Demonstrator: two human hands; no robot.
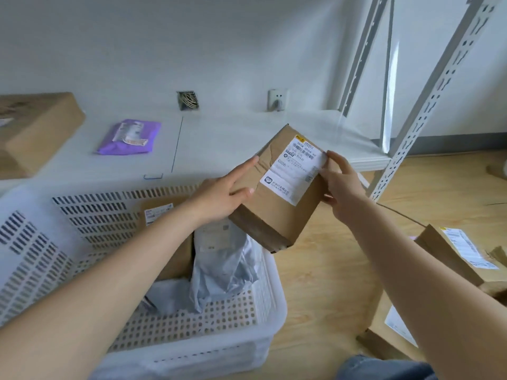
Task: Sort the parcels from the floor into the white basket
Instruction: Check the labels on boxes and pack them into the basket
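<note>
I hold a brown cardboard parcel (277,215) with a white shipping label tilted in the air, over the right rim of the white perforated basket (192,322). My left hand (222,196) grips its left side, thumb on the labelled face. My right hand (340,185) grips its right edge by the label. Inside the basket lie a brown box (162,212), a grey plastic mailer (222,259) and a white bag (170,294). More labelled cardboard parcels (452,253) lie on the wooden floor at the right, partly hidden by my right forearm.
A low white shelf behind the basket carries a purple mailer (129,138) and a large cardboard box (33,133). White slotted rack uprights (428,105) rise at the right. My knee in jeans (384,368) shows at the bottom edge.
</note>
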